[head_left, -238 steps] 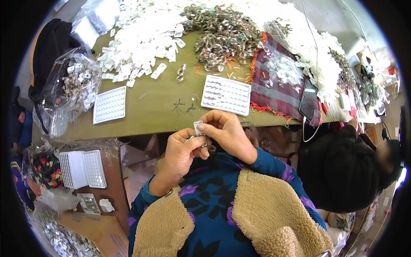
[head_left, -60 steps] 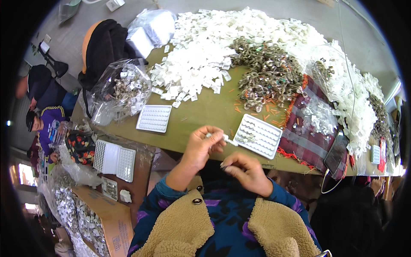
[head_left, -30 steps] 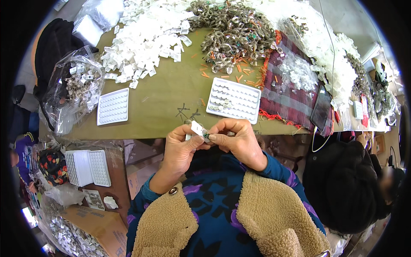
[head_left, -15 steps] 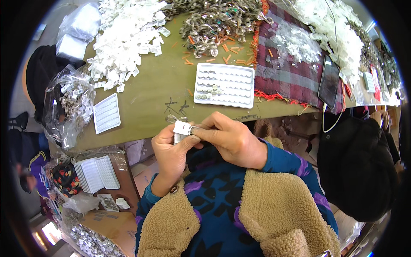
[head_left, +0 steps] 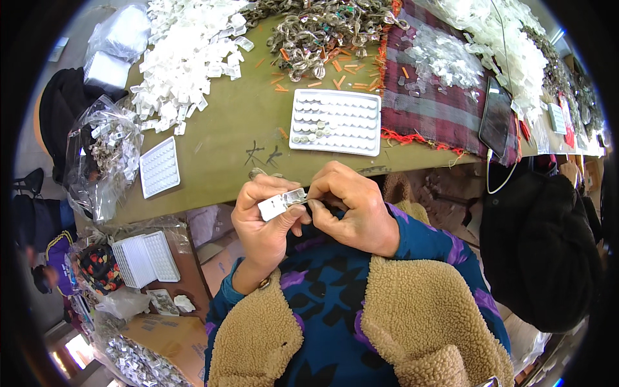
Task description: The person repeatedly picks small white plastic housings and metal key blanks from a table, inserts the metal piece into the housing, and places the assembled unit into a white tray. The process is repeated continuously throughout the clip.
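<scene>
Between the thumb and fingers of my left hand (head_left: 263, 229) is a small white plastic case (head_left: 273, 207). A clear end (head_left: 295, 196) of the case points toward my right hand (head_left: 356, 208). The right thumb and forefinger pinch together at that end; whatever they grip is too small to make out. Behind the left fingers a loop of thin wire (head_left: 256, 173) sticks out. Just beyond my hands, a white tray (head_left: 369, 144) with rows of round pockets lies on the table, and several small round silvery pieces (head_left: 316, 133) sit in it.
A heap of white plastic cases (head_left: 184, 58) covers the far left of the green table (head_left: 219, 142). Coiled wires (head_left: 322, 32) and orange strips (head_left: 338, 82) lie at the back. A plaid cloth (head_left: 419, 116) bears clear bits and a phone (head_left: 495, 119). Another tray (head_left: 160, 168) is at left.
The white case has tilted in my left hand, and its clear end now shows. My right fingers have drawn back slightly to the right, to the tip of that end.
</scene>
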